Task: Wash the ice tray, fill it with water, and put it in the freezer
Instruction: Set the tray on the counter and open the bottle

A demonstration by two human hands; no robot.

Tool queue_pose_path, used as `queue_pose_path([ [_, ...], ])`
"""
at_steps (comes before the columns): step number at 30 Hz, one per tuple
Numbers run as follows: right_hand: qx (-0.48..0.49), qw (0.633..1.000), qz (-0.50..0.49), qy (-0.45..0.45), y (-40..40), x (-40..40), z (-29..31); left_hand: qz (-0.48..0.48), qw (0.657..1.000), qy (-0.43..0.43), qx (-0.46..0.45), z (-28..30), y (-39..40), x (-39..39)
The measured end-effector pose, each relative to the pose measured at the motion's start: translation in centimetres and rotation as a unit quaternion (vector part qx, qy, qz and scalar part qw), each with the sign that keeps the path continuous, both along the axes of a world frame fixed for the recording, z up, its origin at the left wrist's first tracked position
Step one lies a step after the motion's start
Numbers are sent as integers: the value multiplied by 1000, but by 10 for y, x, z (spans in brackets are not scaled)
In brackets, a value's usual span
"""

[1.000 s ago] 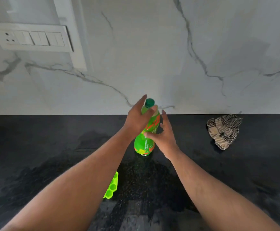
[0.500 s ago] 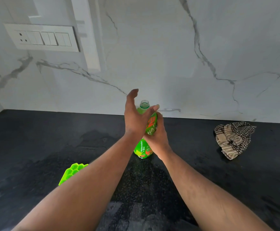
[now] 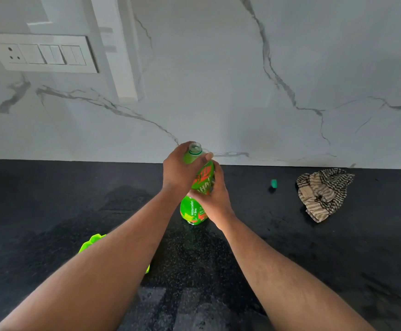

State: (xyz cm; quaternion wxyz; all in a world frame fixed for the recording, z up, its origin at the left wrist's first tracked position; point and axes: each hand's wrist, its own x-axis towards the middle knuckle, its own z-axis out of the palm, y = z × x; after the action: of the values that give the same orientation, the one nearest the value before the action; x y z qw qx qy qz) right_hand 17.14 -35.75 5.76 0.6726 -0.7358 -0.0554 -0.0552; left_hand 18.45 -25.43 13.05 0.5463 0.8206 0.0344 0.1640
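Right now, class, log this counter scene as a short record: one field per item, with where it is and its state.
bottle: green, upright on the counter, neck open, no cap on
left hand: wrapped round the bottle's shoulder
right hand: gripping the bottle's middle
cap: green, lying on the counter right of the bottle, apart from it
ice tray: bright green, mostly hidden under the left forearm
cloth: striped, crumpled, far right
counter: black, with wet patches
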Motion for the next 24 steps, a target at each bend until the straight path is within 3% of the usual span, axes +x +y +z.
queue_pose_path([
  [3, -21, 1000, 13, 2, -8, -3, -1, 5, 1000, -2, -14, -5, 0, 2],
  [6, -143, 986, -87, 9, -40, -4, -26, 16, 1000, -12, -23, -10, -2, -1],
  [10, -365, 886, -248, 140, -124, -8, -72, 21, 998, -22, -60, -20, -9, -2],
  [12, -438, 843, -234, 204, -162, -7, -84, 30, 997, -27, -70, -25, -11, -1],
  [19, -548, 779, -148, 266, -205, 32, -84, 49, 994, -47, -91, -31, -10, 0],
  [24, -570, 764, -138, 269, -226, 67, -85, 47, 993, -62, -87, -35, -6, 0],
])
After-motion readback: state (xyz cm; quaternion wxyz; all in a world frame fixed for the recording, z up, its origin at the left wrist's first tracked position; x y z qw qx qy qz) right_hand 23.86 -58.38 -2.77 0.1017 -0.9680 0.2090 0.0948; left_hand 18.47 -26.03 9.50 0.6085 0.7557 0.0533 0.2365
